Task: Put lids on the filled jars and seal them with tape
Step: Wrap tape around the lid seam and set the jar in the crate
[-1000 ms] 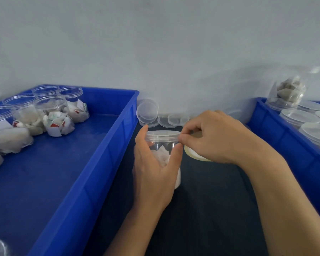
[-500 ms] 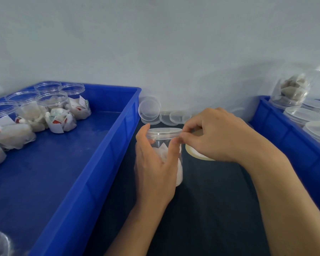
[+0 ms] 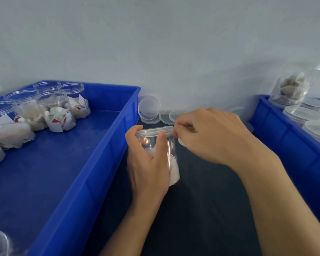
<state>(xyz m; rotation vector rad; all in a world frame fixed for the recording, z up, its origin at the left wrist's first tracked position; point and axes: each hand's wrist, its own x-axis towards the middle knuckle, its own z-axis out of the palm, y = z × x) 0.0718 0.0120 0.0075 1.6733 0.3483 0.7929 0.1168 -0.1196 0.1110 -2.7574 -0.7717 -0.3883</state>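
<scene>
One clear jar (image 3: 166,154), lidded and holding white packets, stands at the centre of the dark mat (image 3: 201,209), between the two blue crates. The left hand (image 3: 146,163) wraps its body, thumb up the front wall. The right hand (image 3: 211,137) pinches at the lid (image 3: 154,131) rim at 3 o'clock, most likely pressing tape there, though the tape itself is too clear to make out; a pale tape roll (image 3: 181,142) peeks from under that hand.

The risk, as I judge it: the jar looks tilted in the grip, so the strip could run off the seam and stick to the wall alone, or crease; a hard tug from the right could also twist the lid loose.

At 12 o'clock, three loose lids (image 3: 148,109) show against the wall, possibly more behind the hand. At 9 to 10 o'clock the left crate (image 3: 92,163) holds five open filled jars (image 3: 52,102) in a cluster, with a sixth at the bottom corner. At 2 to 3 o'clock the right crate (image 3: 284,137) holds at least four lidded jars (image 3: 303,114), one more lying on top; the frame edge hides any others.
</scene>
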